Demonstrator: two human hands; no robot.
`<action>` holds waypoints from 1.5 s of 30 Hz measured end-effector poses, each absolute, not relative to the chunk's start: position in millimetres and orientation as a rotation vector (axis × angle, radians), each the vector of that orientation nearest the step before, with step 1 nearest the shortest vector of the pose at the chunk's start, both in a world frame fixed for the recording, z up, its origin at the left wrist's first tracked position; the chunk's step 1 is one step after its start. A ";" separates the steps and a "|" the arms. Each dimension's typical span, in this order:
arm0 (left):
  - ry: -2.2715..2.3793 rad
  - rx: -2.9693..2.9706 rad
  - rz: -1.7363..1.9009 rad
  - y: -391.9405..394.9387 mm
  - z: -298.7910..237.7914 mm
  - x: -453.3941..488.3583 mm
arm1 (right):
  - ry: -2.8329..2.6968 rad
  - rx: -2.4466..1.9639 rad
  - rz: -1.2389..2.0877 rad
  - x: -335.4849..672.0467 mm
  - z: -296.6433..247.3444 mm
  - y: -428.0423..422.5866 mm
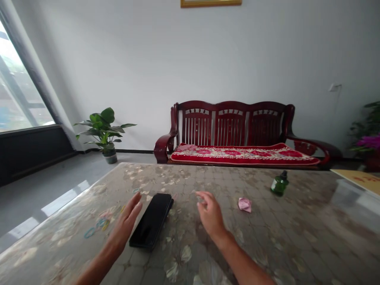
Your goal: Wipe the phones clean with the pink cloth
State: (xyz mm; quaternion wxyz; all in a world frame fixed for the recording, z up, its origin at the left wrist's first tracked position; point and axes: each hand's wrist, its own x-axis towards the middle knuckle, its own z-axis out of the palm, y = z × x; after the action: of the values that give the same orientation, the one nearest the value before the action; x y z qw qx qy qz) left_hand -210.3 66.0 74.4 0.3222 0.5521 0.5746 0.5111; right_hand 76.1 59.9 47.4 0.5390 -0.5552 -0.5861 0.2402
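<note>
My left hand (126, 221) is just left of a black smartphone (152, 219), with its fingers stretched out and nothing in them. The phone lies screen up on the table, seemingly on top of another dark flat object. Right of the phone, my right hand (210, 213) hovers over the table, fingers apart and slightly bent, holding nothing. Several coloured elastic bands (101, 225) lie to the left of my left hand, partly covered by it. A small folded pink cloth or paper (245, 204) rests to the right of my right hand.
A patterned cover lies over the table (184, 257). Toward its right stands a green bottle with a black top (279, 184); a clear plastic box (353, 202) and a yellow sheet (359, 179) are at the far right. Behind are a wooden bench (231, 130) and a potted plant (107, 132).
</note>
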 end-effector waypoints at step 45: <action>0.727 0.856 0.868 58.0 65.7 47.4 | -1.052 -1.209 1.193 207.6 86.9 31.5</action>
State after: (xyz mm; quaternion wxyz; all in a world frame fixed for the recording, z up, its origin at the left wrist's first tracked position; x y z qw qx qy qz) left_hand 47.4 58.0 65.7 0.7586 0.3932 0.3337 0.3983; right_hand 207.6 31.5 86.9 0.5412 -0.5089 -0.4427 0.5021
